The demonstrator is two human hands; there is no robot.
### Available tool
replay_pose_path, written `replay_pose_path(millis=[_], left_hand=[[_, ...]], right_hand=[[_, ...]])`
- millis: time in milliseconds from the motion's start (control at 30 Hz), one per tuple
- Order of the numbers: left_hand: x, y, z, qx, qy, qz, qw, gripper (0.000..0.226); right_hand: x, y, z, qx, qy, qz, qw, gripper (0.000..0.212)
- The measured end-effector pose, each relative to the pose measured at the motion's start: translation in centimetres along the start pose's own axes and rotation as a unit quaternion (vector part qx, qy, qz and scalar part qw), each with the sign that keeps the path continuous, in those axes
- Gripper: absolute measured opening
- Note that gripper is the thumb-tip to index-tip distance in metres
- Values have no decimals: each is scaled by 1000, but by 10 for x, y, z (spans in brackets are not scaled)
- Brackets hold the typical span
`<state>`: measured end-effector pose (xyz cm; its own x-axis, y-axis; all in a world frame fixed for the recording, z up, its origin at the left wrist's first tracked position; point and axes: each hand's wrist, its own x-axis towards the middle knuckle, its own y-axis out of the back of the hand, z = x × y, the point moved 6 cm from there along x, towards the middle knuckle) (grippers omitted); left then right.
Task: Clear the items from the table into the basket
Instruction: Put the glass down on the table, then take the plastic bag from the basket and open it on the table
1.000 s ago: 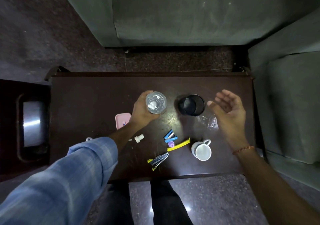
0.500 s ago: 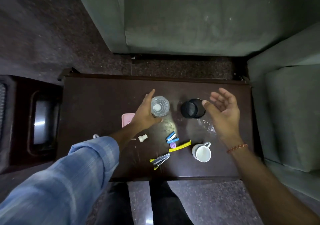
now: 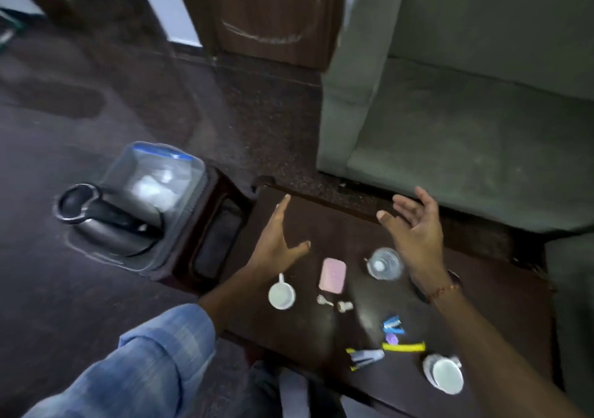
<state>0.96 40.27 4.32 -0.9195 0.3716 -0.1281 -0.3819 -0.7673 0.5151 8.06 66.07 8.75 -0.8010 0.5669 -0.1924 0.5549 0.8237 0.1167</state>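
My left hand [image 3: 277,244] hovers open over the dark wooden table [image 3: 308,327], holding nothing. My right hand [image 3: 414,224] is open too, fingers spread, above the clear glass [image 3: 384,263]. On the table lie a pink case [image 3: 332,275], a white cup [image 3: 282,294], a second white cup [image 3: 445,375], a small white cap [image 3: 344,305], a blue stapler [image 3: 392,323], a yellow strip [image 3: 403,347] and a grey stapler [image 3: 364,358]. A clear plastic basket [image 3: 180,192] holding a steel kettle [image 3: 103,224] stands on a stool to the left.
A green sofa [image 3: 466,121] runs behind and to the right of the table. A wooden door [image 3: 266,12] is at the back. Dark carpet [image 3: 80,289] covers the floor on the left. My legs [image 3: 289,392] show below the table's near edge.
My left hand has let go of the glass and moved left, now open. The view has swung left and up, bringing the basket with the kettle into sight.
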Motion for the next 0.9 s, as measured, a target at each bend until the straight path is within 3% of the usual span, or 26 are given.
replay_pose_path(millis=[167, 400, 733, 900], left_hand=[[-32, 110, -37, -13, 47, 86, 995, 95], [-67, 207, -81, -45, 77, 133, 987, 92], [-75, 236, -117, -136, 85, 159, 974, 91], [-37, 238, -130, -178, 92, 175, 964, 90]], right_hand=[[-15, -117, -35, -2, 13, -77, 997, 74], [-32, -277, -51, -60, 30, -173, 983, 72], [10, -447, -15, -217, 59, -236, 945, 60], [45, -504, 3, -329, 96, -260, 903, 54]])
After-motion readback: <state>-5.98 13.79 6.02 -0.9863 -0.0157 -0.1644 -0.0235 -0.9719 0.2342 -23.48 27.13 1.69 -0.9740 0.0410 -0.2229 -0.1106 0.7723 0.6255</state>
